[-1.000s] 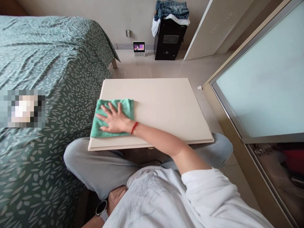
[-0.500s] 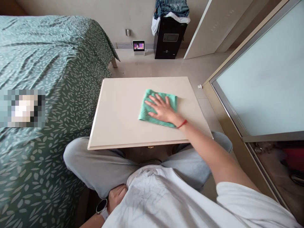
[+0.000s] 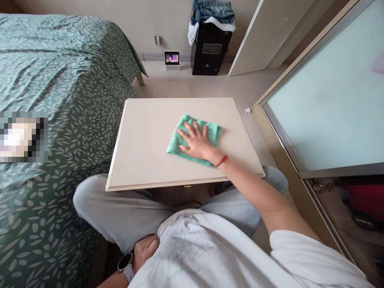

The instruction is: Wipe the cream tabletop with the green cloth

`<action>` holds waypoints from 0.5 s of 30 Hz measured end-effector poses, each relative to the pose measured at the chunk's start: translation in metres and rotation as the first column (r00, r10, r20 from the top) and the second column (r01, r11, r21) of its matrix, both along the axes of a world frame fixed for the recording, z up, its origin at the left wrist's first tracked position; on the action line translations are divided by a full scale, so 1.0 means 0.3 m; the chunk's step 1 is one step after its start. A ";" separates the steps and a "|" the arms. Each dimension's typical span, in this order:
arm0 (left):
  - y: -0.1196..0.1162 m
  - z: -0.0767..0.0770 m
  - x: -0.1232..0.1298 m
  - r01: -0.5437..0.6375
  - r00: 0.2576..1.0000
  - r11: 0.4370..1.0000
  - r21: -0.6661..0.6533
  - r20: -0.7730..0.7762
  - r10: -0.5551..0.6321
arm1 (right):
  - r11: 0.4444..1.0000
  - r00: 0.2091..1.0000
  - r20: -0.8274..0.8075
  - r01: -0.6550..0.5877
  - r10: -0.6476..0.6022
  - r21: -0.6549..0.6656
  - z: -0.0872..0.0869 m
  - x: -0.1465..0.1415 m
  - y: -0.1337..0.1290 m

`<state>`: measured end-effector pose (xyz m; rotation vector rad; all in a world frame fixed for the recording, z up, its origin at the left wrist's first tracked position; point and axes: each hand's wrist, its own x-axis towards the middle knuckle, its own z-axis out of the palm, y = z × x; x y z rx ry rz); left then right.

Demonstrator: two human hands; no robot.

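Note:
My right hand (image 3: 195, 143) lies flat with its fingers spread on a green microfibre cloth (image 3: 213, 134), near the middle of a cream tabletop (image 3: 144, 148). The cloth is crumpled a little and partly hidden under my palm, and my fingers are not gripping it. My left hand (image 3: 145, 252) is curled loosely at my lap, against my grey trousers and the hem of my white shirt. It is well below the tabletop, and a smartwatch (image 3: 125, 262) sits on its wrist.
A bed with a green leaf-patterned cover (image 3: 60, 100) runs along the left. A frosted glass door (image 3: 330, 92) stands at the right. Beyond the tabletop, on the tiled floor, are a black safe (image 3: 210, 52) with clothes on top and a small lit screen (image 3: 171, 60).
The cloth and my right hand have slid from the table's left side rightward to the middle, then slightly back left. My left hand has stayed at my lap.

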<state>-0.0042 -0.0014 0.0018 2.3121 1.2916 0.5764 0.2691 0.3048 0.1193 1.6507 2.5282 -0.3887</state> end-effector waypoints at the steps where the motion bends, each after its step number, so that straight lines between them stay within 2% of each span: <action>1: -0.001 -0.003 0.000 0.002 1.000 1.000 0.009 0.007 -0.002 | 0.995 0.995 -0.035 -0.097 0.096 -0.005 0.004 -0.110 -0.002; 5: -0.005 -0.011 -0.001 -0.014 1.000 0.998 0.062 0.014 0.013 | 0.918 0.905 -0.155 -0.394 0.397 0.054 -0.008 -0.507 -0.067; 8: -0.010 -0.013 0.000 -0.040 0.999 0.996 0.074 0.005 0.040 | 0.856 0.831 -0.208 -0.505 0.516 0.108 -0.024 -0.672 -0.126; 11: -0.014 -0.014 0.002 -0.056 0.998 0.995 0.084 0.019 0.055 | 0.841 0.810 -0.225 -0.529 0.541 0.116 -0.031 -0.678 -0.139; 13: -0.014 -0.013 0.003 -0.062 0.998 0.995 0.083 0.024 0.060 | 0.855 0.826 -0.221 -0.505 0.519 0.121 -0.031 -0.601 -0.125; 15: -0.013 -0.010 0.003 -0.061 0.998 0.995 0.077 0.018 0.059 | 0.885 0.860 -0.211 -0.451 0.465 0.112 -0.030 -0.473 -0.106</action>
